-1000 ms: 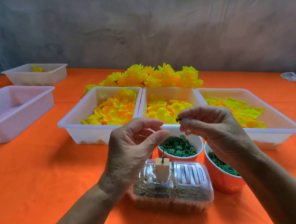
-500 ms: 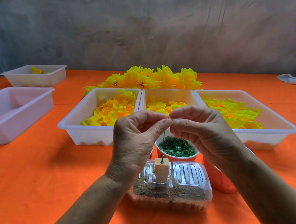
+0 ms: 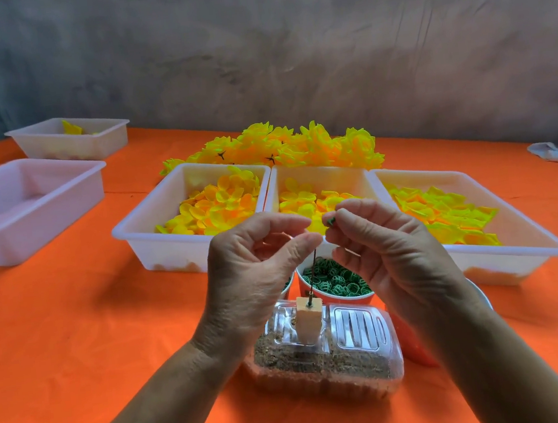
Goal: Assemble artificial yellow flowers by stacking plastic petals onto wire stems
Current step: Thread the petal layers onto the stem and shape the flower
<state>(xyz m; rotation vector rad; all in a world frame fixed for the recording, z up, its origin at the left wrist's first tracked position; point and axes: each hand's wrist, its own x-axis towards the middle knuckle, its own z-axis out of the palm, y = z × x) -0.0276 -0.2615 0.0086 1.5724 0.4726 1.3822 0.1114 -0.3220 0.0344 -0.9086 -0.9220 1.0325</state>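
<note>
The left hand (image 3: 259,265) pinches the top of the wire stem (image 3: 313,276), which stands in a wooden block (image 3: 308,322) just below both hands, while the right hand (image 3: 381,252) pinches a small green piece (image 3: 331,221) beside the tip. If the stem wobbles or the piece's hole misses the tip, the piece could slip free — likely into the cup of green rings (image 3: 336,279) below

Orange tabletop (image 3: 60,337) under 3 white trays (image 3: 142,232) w/ yellow-orange petals (image 3: 215,207); brighter lemon-yellow petals (image 3: 443,211) in the right tray. Yellow flowers (image 3: 281,145) w/ dark centres piled behind. Red cup (image 3: 328,299) holds dark green rings (image 3: 336,279). Tiny green piece (image 3: 332,221) at right hand's fingertips. Dark wire (image 3: 313,276), pale tan block (image 3: 308,322), clear ribbed box (image 3: 362,333) over brown sand. 2 more whitish trays (image 3: 22,207) at left. Mottled grey wall (image 3: 287,38).
</note>
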